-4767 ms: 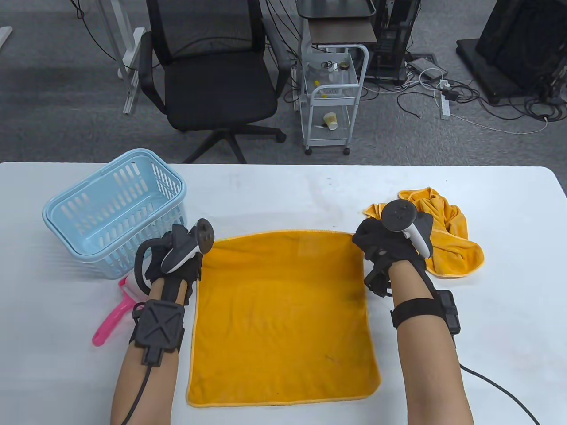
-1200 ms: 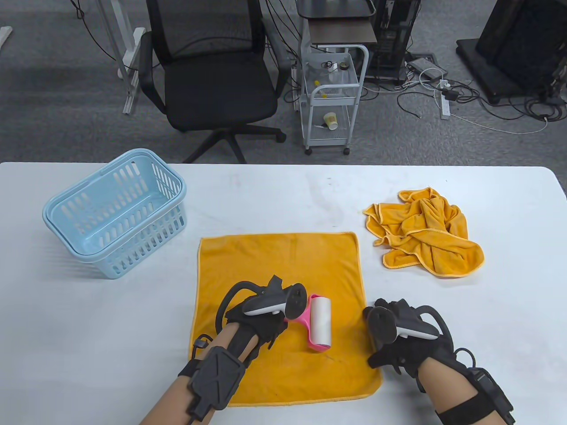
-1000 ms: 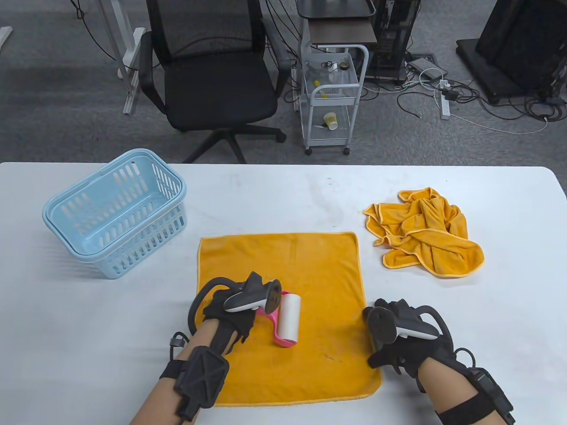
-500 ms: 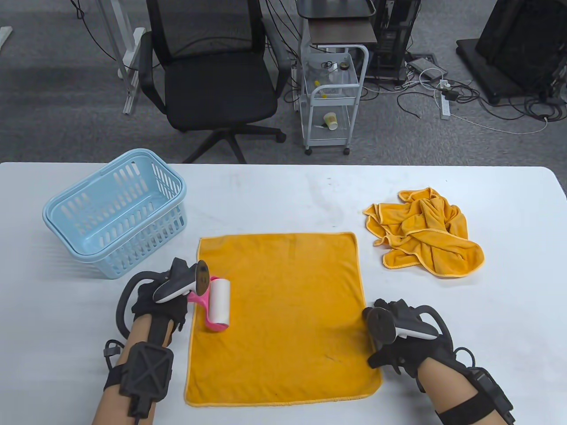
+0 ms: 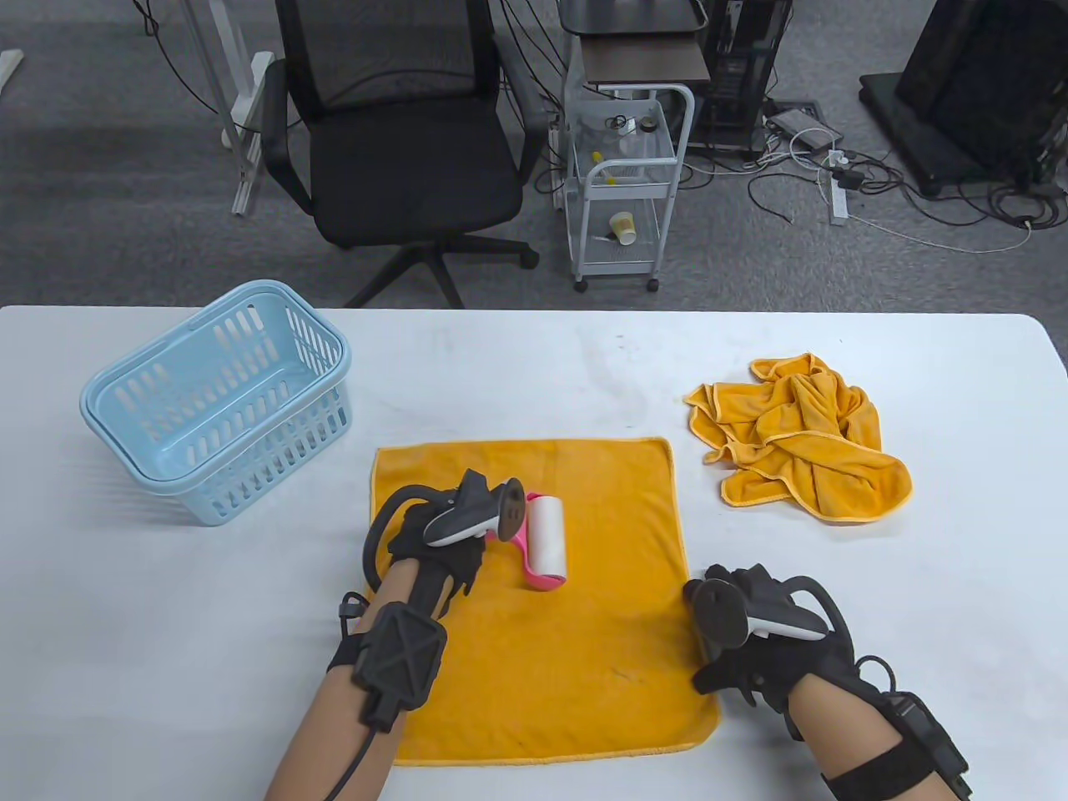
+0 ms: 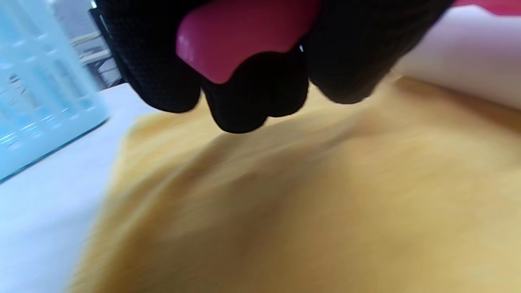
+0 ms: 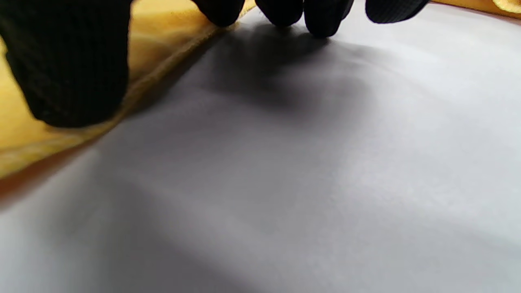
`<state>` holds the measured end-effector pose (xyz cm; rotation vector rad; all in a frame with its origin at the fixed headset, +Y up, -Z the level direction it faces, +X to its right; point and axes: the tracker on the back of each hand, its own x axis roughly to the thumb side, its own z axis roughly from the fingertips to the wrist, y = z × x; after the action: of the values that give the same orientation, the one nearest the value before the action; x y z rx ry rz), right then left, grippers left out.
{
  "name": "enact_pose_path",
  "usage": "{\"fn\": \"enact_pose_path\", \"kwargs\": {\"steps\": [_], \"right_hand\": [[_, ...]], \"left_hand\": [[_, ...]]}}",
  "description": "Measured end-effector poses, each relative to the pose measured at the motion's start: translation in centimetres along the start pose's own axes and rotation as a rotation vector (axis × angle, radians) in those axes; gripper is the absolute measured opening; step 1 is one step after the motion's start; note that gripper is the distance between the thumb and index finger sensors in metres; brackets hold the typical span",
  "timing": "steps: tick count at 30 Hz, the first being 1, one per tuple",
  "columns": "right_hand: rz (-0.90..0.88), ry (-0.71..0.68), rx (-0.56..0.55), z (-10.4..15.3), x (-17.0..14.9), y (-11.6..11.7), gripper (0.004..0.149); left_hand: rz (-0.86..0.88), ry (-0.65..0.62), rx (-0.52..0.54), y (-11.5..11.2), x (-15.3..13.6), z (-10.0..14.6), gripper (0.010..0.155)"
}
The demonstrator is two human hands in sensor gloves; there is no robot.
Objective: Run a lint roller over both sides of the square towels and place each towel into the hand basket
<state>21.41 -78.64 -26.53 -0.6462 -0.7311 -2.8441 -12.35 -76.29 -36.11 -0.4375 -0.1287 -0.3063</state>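
Observation:
An orange square towel [image 5: 601, 651] lies flat on the white table [image 5: 167, 634]. My left hand [image 5: 438, 546] grips the pink handle [image 6: 244, 40] of the lint roller [image 5: 548, 538]. The roller's white drum [image 6: 468, 49] rests on the upper middle of the towel [image 6: 325, 203]. My right hand [image 5: 734, 659] rests at the towel's right edge. Its thumb [image 7: 69, 73] lies on the towel's hem [image 7: 24, 138], and its fingertips [image 7: 321, 16] touch the bare table beside it. A second orange towel [image 5: 801, 442] lies crumpled at the right. The light blue hand basket [image 5: 217, 400] stands at the left with nothing visible in it.
The basket wall [image 6: 40, 101] is close to the left of the towel. Beyond the table's far edge stand a black office chair [image 5: 400, 150] and a small white cart [image 5: 626, 183].
My left hand has carried the roller from the towel's left edge to the right and farther up the towel, after an earlier pass leftward. The right hand has stayed put.

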Motion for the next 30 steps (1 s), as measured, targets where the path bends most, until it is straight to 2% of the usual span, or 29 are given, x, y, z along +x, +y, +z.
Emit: {"fn": "enact_pose_path", "kwargs": {"steps": [7, 10, 12, 14, 17, 22, 26, 30], "right_hand": [[0.004, -0.001, 0.004, 0.0, 0.0, 0.0, 0.106], [0.005, -0.002, 0.004, 0.0, 0.0, 0.0, 0.106], [0.005, -0.002, 0.003, 0.0, 0.0, 0.0, 0.106], [0.005, -0.001, 0.003, 0.0, 0.0, 0.0, 0.106], [0.002, -0.001, 0.003, 0.0, 0.0, 0.0, 0.106], [-0.001, 0.0, 0.003, 0.0, 0.0, 0.0, 0.106], [-0.002, 0.0, 0.003, 0.0, 0.0, 0.0, 0.106], [-0.001, 0.001, 0.003, 0.0, 0.0, 0.0, 0.106]], "left_hand": [[-0.177, 0.301, -0.098, -1.7, -8.8, 1.8, 0.042], [-0.177, 0.357, -0.094, -2.2, -11.0, 2.5, 0.043], [-0.103, 0.331, -0.097, -2.1, -11.5, 2.8, 0.044], [0.023, 0.24, -0.038, -1.4, -10.6, 3.1, 0.045], [0.184, 0.075, 0.012, 0.0, -7.0, 2.4, 0.048], [0.206, -0.108, 0.04, 1.7, 0.5, 0.9, 0.051], [0.162, -0.144, 0.035, 1.4, 3.7, 0.2, 0.051], [0.054, -0.053, 0.014, 0.5, 2.6, 0.2, 0.046]]}}
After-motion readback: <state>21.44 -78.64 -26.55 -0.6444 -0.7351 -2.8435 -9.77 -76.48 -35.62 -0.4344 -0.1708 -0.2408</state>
